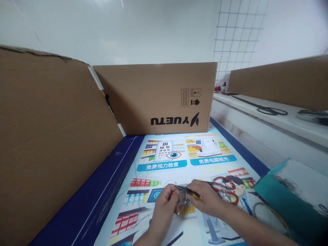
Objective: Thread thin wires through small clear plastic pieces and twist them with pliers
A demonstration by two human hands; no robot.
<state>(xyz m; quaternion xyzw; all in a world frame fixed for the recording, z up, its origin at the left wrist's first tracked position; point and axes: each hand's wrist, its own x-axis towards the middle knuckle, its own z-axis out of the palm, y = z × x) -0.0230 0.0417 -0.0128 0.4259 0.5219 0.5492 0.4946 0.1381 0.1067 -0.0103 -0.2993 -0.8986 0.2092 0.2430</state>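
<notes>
My left hand [166, 202] is closed in a pinch on a thin silvery wire [185, 200], which bends in a loop between my two hands. My right hand [205, 197] wraps round a pair of pliers [195, 194] with black and yellow handles. The pliers' nose points left and meets the wire close to my left fingertips; the exact contact is too small to make out. Just beyond my right hand lie scissors with red handles [234, 198], partly hidden by that hand. Beside my right forearm is a coil of wire [269, 208].
A teal box [289, 194] with tangled wire bits stands at the right. Cardboard panels [153, 89] wall off the left and back. On the white ledge [271, 119] lie black scissors [271, 110] and a small bottle [224, 87]. A printed sheet [164, 174] covers the table.
</notes>
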